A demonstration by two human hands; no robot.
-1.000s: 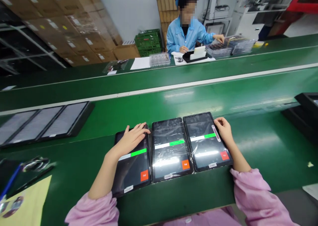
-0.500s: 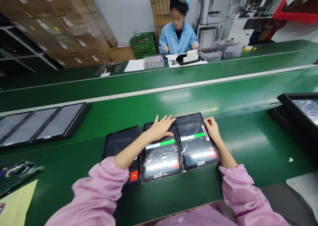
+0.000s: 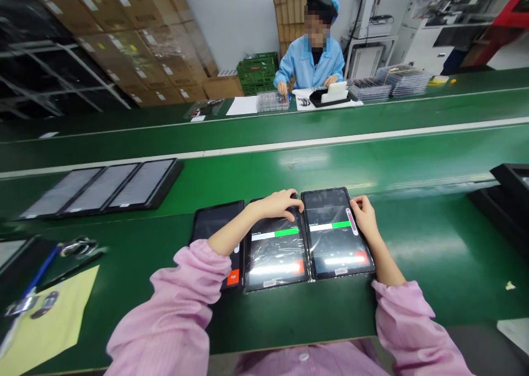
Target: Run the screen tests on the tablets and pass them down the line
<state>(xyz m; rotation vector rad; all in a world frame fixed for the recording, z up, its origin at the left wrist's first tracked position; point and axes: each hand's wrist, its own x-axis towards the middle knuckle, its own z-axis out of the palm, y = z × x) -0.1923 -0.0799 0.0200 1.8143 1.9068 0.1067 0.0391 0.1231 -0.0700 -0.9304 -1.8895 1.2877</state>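
Three tablets lie side by side in front of me. My left hand (image 3: 285,204) reaches over the middle tablet (image 3: 276,260), its fingers bent but apart near the top of the gap beside the right tablet (image 3: 330,208). Closed at the right tablet's upper right edge is my right hand (image 3: 364,213); its fingertips are partly hidden. Both these screens show a white and green bar and a red patch, with a volume slider on the right one. The left tablet (image 3: 217,216) is dark with a red "Fail" box, partly covered by my left forearm.
More tablets (image 3: 101,186) lie in a tray at left on the green bench (image 3: 248,155). A yellow sheet (image 3: 68,321), pens and a coiled cable (image 3: 78,247) are nearer. Black trays (image 3: 502,199) stand at right. Across the bench sits a person in blue (image 3: 309,62).
My left hand's fingers were spread flat and are now bent. The right hand stays at the right tablet's edge. The camera view has turned left. The person opposite has reached toward a clear tray.
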